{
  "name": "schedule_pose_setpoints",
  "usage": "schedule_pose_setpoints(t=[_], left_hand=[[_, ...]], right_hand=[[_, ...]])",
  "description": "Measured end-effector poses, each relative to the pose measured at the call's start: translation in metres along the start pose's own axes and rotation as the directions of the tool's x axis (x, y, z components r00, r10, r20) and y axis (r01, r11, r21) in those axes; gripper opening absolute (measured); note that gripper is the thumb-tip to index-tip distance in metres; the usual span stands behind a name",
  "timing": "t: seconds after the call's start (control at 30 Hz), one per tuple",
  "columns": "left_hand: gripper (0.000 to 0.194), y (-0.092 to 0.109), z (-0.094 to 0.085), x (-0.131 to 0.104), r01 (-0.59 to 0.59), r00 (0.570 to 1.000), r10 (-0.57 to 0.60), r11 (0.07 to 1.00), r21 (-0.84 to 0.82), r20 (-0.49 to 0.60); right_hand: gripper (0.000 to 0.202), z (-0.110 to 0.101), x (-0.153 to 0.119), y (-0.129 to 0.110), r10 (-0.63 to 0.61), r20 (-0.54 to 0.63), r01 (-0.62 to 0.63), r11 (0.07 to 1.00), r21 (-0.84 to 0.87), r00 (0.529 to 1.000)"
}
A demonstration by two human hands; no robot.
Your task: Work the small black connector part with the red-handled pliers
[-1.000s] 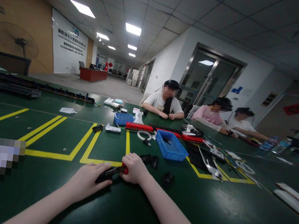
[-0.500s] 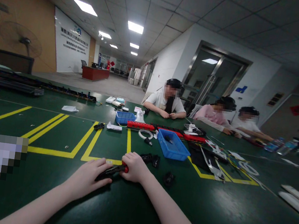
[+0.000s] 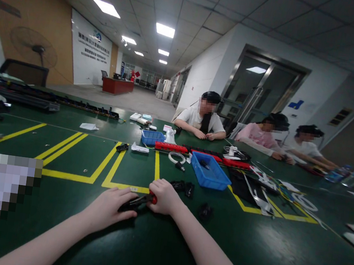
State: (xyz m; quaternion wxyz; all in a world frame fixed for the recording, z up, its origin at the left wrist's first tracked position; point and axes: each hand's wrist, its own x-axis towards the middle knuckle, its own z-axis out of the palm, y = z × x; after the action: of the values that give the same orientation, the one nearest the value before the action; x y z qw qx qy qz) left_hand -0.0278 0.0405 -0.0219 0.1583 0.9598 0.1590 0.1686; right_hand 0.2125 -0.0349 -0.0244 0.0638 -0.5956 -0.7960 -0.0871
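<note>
My right hand is closed round the red handles of a pair of pliers. The dark jaws point left, towards my left hand. My left hand is curled over a black part, its thumb below and its fingers above. The plier jaws meet or overlap this part; I cannot tell which. Its exact kind is too dark to make out. Just beyond my right hand lie black pieces, and another black piece sits to its right.
A blue tray with a dark item inside stands ahead on the green table. Behind it are red strips, a smaller blue tray and a white cable coil. Cables lie at right. Three people sit across the table.
The whole view has shifted slightly, so the scene sits a little further right. Both hands keep nearly the same pose on the pliers and the black part.
</note>
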Motion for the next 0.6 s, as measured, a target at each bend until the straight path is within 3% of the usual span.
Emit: schedule_pose_setpoints(t=[0.6], left_hand=[[0.033,0.0011,0.0027,0.0000,0.021,1.000,-0.020,0.997,0.081,-0.006]], right_hand=[[0.033,-0.0017,0.0008,-0.0021,0.008,0.020,-0.008,1.000,-0.020,1.000]])
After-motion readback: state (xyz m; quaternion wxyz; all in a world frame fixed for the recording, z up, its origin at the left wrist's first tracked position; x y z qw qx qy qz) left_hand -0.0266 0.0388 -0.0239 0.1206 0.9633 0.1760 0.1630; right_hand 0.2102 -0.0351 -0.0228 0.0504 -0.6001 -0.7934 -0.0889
